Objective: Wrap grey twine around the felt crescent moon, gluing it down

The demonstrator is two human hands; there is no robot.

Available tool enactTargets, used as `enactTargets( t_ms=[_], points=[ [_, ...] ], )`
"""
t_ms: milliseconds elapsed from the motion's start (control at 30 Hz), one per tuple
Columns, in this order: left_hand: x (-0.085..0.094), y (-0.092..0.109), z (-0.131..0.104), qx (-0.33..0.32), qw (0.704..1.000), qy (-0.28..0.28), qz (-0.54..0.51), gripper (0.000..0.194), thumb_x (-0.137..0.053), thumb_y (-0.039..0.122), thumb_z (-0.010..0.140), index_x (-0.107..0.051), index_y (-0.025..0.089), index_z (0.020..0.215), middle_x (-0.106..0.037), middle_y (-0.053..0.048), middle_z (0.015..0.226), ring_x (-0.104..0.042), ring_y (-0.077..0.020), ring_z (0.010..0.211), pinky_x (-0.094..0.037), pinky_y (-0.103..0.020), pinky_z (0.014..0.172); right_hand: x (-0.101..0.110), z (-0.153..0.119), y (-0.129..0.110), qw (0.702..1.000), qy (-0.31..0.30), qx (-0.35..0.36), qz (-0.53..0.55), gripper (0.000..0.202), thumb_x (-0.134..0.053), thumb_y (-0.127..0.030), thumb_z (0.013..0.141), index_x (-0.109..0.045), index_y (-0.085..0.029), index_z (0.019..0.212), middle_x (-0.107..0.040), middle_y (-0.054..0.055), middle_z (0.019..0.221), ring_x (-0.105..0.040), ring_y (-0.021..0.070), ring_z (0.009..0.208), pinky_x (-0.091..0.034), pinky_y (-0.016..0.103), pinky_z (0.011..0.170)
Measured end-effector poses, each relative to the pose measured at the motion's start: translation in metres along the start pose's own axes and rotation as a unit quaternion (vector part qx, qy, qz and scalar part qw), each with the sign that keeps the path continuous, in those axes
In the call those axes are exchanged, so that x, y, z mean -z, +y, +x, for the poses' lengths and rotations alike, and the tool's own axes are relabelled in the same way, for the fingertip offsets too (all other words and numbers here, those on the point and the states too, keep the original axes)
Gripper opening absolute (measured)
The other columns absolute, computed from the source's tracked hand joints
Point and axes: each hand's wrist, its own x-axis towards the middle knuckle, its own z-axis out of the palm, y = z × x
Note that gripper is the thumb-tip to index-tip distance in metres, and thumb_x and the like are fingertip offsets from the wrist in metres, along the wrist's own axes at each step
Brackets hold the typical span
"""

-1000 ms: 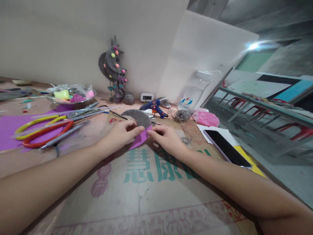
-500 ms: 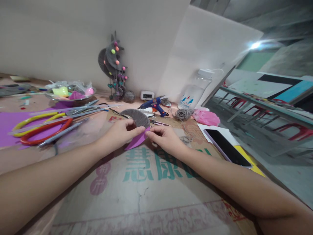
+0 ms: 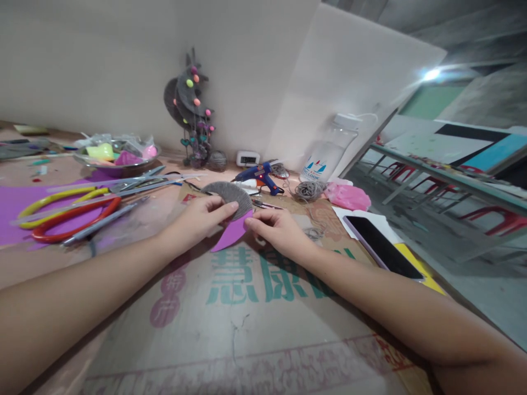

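Above the printed cardboard, a grey yarn-wrapped curved piece (image 3: 234,196) is held between my hands. A purple foam or paper piece (image 3: 231,232) lies against its lower edge, its pointed end toward me. My left hand (image 3: 205,218) is closed on the grey piece, thumb on top and fingers partly hidden beneath. At the right edge, where purple meets grey, my right hand (image 3: 275,226) pinches the purple piece between thumb and forefinger. Whether the two pieces are stuck together I cannot tell.
Cardboard (image 3: 197,340) covers the table in front. Left are scissors (image 3: 68,213), a purple sheet (image 3: 12,203) and a metal bowl (image 3: 117,167). Behind are a glue gun (image 3: 261,176), grey yarn (image 3: 309,190) and a water bottle (image 3: 327,151). A phone (image 3: 382,247) lies right.
My left thumb has slid up off the purple piece onto the grey yarn-wrapped piece, so more purple shows. My right hand stays nearly in place.
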Motion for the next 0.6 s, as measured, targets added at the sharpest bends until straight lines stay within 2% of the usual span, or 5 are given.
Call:
enactTargets(
  t_ms=[133, 267, 400, 533, 600],
  points=[
    [0.0002, -0.0011, -0.0005, -0.002, 0.995, -0.004, 0.101, 0.036, -0.059, 0.047, 0.074, -0.046, 0.019, 0.056, -0.045, 0.004, 0.052, -0.042, -0.0114, 0.051, -0.029, -0.024, 0.046, 0.0001, -0.0005, -0.0003, 1.000, -0.004, 0.007, 0.007, 0.028, -0.054, -0.038, 0.083, -0.059, -0.015, 0.067, -0.051, -0.004, 0.055, -0.042, 0.0062, 0.047, -0.033, 0.019, 0.046],
    [0.0000, -0.0038, -0.0006, -0.025, 0.993, -0.016, 0.118, 0.039, -0.056, 0.048, 0.077, -0.043, 0.019, 0.055, -0.041, 0.005, 0.051, -0.038, -0.0101, 0.049, -0.026, -0.024, 0.045, 0.0003, -0.0008, -0.0007, 1.000, -0.009, 0.011, 0.005, 0.030, -0.054, -0.038, 0.083, -0.058, -0.016, 0.064, -0.051, -0.004, 0.055, -0.042, 0.0059, 0.047, -0.032, 0.020, 0.045],
    [-0.0017, -0.0064, -0.0005, -0.016, 0.999, -0.034, 0.014, 0.039, -0.049, 0.049, 0.082, -0.045, 0.018, 0.058, -0.042, 0.004, 0.054, -0.037, -0.0100, 0.050, -0.027, -0.023, 0.046, -0.0001, 0.0000, -0.0013, 1.000, 0.004, -0.015, 0.020, 0.028, -0.056, -0.040, 0.081, -0.058, -0.015, 0.067, -0.051, -0.004, 0.055, -0.042, 0.0058, 0.046, -0.032, 0.019, 0.045],
    [-0.0035, -0.0067, -0.0007, 0.014, 0.993, -0.021, -0.116, 0.039, -0.043, 0.050, 0.085, -0.051, 0.018, 0.064, -0.047, 0.002, 0.059, -0.040, -0.0105, 0.052, -0.029, -0.023, 0.046, -0.0001, 0.0007, -0.0005, 0.998, 0.015, -0.034, 0.057, 0.030, -0.058, -0.043, 0.079, -0.056, -0.016, 0.066, -0.050, -0.004, 0.053, -0.041, 0.0054, 0.044, -0.032, 0.019, 0.042],
    [-0.0033, -0.0056, -0.0006, 0.016, 0.990, -0.024, -0.135, 0.038, -0.045, 0.048, 0.084, -0.050, 0.017, 0.063, -0.046, 0.003, 0.058, -0.039, -0.0099, 0.052, -0.029, -0.022, 0.047, 0.0001, 0.0012, 0.0008, 0.996, 0.025, -0.039, 0.074, 0.030, -0.059, -0.044, 0.078, -0.056, -0.016, 0.067, -0.049, -0.005, 0.052, -0.041, 0.0054, 0.043, -0.033, 0.018, 0.040]
  ],
)
